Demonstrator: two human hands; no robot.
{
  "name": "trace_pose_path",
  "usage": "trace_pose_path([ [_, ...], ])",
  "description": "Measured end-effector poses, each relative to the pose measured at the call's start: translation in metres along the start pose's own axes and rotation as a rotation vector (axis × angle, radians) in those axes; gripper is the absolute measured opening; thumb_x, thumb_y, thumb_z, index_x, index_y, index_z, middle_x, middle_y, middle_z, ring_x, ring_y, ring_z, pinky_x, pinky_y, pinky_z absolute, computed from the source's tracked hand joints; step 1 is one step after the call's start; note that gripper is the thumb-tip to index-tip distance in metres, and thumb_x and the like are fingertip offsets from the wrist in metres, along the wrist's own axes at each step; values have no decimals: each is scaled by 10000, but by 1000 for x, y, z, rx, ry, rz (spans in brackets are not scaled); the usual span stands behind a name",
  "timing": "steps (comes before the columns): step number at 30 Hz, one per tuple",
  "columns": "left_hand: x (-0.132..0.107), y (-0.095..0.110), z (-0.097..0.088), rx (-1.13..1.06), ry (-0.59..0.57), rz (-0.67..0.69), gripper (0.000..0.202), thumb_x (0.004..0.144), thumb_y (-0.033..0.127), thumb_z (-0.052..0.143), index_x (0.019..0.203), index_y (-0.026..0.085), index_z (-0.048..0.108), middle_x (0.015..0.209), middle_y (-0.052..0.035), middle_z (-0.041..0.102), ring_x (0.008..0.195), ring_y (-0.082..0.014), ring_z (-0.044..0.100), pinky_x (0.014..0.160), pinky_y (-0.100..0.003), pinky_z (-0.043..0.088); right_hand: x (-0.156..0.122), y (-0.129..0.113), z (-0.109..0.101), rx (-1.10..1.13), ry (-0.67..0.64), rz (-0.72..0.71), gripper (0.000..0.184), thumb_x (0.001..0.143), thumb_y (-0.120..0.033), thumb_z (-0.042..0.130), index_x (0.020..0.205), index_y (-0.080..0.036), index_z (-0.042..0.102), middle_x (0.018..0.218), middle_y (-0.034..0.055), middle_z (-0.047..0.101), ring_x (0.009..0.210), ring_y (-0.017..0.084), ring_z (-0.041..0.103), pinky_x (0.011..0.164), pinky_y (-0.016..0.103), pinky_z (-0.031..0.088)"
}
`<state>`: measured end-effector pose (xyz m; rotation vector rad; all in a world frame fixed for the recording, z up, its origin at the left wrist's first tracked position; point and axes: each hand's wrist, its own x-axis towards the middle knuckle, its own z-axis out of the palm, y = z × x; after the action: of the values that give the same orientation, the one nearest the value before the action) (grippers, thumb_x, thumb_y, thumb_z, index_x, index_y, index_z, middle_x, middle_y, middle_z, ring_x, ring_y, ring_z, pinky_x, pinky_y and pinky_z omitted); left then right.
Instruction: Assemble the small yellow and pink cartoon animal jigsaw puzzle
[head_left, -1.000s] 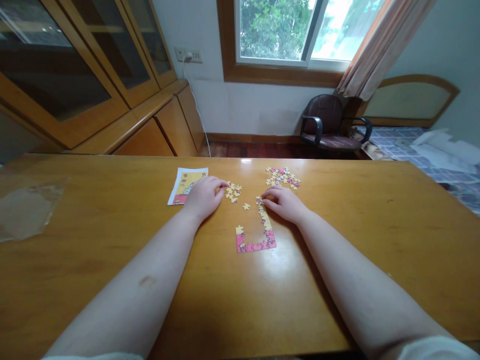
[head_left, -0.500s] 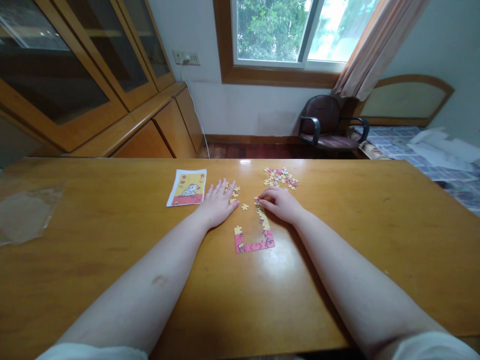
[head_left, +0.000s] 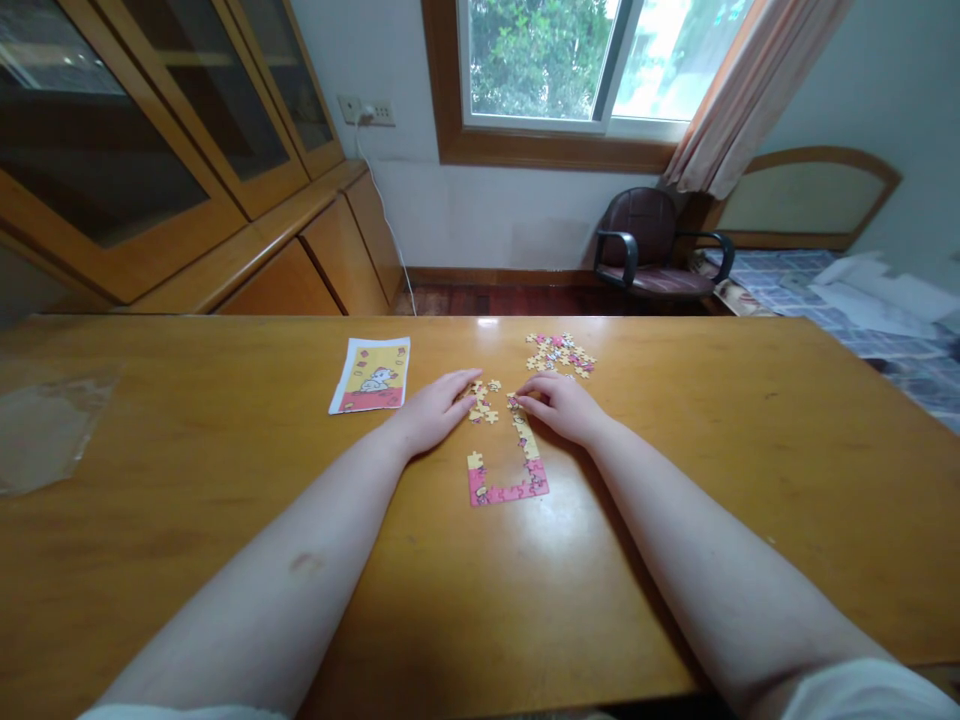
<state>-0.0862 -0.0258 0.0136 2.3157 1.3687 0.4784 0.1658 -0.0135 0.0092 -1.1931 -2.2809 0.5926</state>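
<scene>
A joined strip of jigsaw pieces (head_left: 510,493) forms a U on the table, pink along its near side and yellow up the right side. My right hand (head_left: 561,407) pinches a small puzzle piece (head_left: 513,401) at the strip's far right end. Beside a small cluster of loose yellow pieces (head_left: 482,411), my left hand (head_left: 433,412) rests with its fingers stretched out, its fingertips at the cluster's left edge. A picture card (head_left: 373,375) with a white animal on yellow and pink lies left of that hand.
A larger heap of loose puzzle pieces (head_left: 559,354) lies behind my right hand near the table's far edge. A clear plastic bag (head_left: 52,425) is at the far left of the wooden table (head_left: 637,600). Beyond stand a chair (head_left: 649,240) and a glass-door cabinet (head_left: 247,190).
My left hand has turned and swept right, and the loose yellow pieces beside it have shifted right and are more exposed. The right hand stays at the strip's far end.
</scene>
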Motion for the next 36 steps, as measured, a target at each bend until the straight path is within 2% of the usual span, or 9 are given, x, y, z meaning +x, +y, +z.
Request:
trace_pose_path([
  [2, 2, -5, -1, -36, 142, -95, 444, 912, 340, 393, 1291, 163, 542, 1290, -101, 593, 1191, -212, 541, 1035, -366, 417, 0, 1, 0, -5, -3, 0, 175, 892, -315, 579, 886, -197, 708, 900, 54, 667, 843, 169, 598, 828, 313, 451],
  [5, 4, -11, -1, -11, 219, -180, 324, 867, 270, 438, 1084, 173, 659, 1101, -81, 671, 1043, -215, 602, 945, -352, 475, 0, 1, 1, -12, -8, 1, 175, 893, -311, 574, 890, -198, 707, 895, 53, 666, 827, 166, 597, 816, 311, 453],
  [7, 5, -12, -2, 21, 224, -173, 297, 856, 253, 444, 1020, 179, 681, 1046, -77, 681, 1005, -216, 606, 919, -353, 482, 0, 2, 1, -9, -9, 0, 177, 893, -307, 571, 892, -194, 707, 894, 53, 665, 813, 163, 593, 804, 307, 456],
  [12, 5, -6, -3, 98, 198, -73, 336, 852, 214, 409, 1028, 200, 695, 1048, -61, 683, 1018, -216, 595, 955, -373, 457, 0, 0, 0, -14, -6, 0, 178, 892, -301, 570, 881, -191, 710, 875, 53, 663, 800, 162, 590, 789, 302, 457],
  [19, 4, -10, -5, 182, 228, -285, 350, 761, 133, 410, 946, 209, 697, 1030, -73, 695, 981, -247, 622, 887, -395, 495, 0, 0, 1, -9, -7, 7, 173, 891, -296, 568, 880, -197, 709, 890, 51, 664, 804, 162, 595, 789, 304, 458],
  [23, 4, -13, -5, 155, 247, -338, 321, 752, 142, 418, 910, 219, 687, 1006, -69, 697, 961, -245, 627, 857, -388, 506, 0, 2, 2, -6, -6, 4, 169, 888, -298, 572, 879, -202, 711, 896, 51, 668, 823, 167, 600, 806, 311, 458],
  [30, 1, -14, -9, 20, 140, -190, 352, 717, 165, 435, 985, 194, 661, 1033, -54, 674, 926, -208, 613, 845, -346, 496, -1, 2, 0, -17, -15, 16, 181, 894, -306, 564, 890, -199, 709, 891, 55, 667, 831, 174, 601, 804, 314, 460],
  [33, 0, -9, -10, 40, 123, -96, 319, 718, 178, 441, 950, 190, 660, 984, -54, 662, 863, -201, 598, 807, -343, 495, 0, 1, 0, -16, -16, 8, 181, 896, -307, 566, 881, -196, 708, 893, 58, 667, 841, 178, 602, 820, 320, 458],
  [36, 0, -3, -10, 71, 83, -6, 287, 732, 175, 441, 907, 196, 667, 948, -53, 658, 895, -209, 588, 851, -357, 477, 0, 1, 1, -14, -13, 5, 181, 895, -314, 570, 876, -200, 709, 894, 57, 667, 837, 175, 601, 816, 316, 459],
])
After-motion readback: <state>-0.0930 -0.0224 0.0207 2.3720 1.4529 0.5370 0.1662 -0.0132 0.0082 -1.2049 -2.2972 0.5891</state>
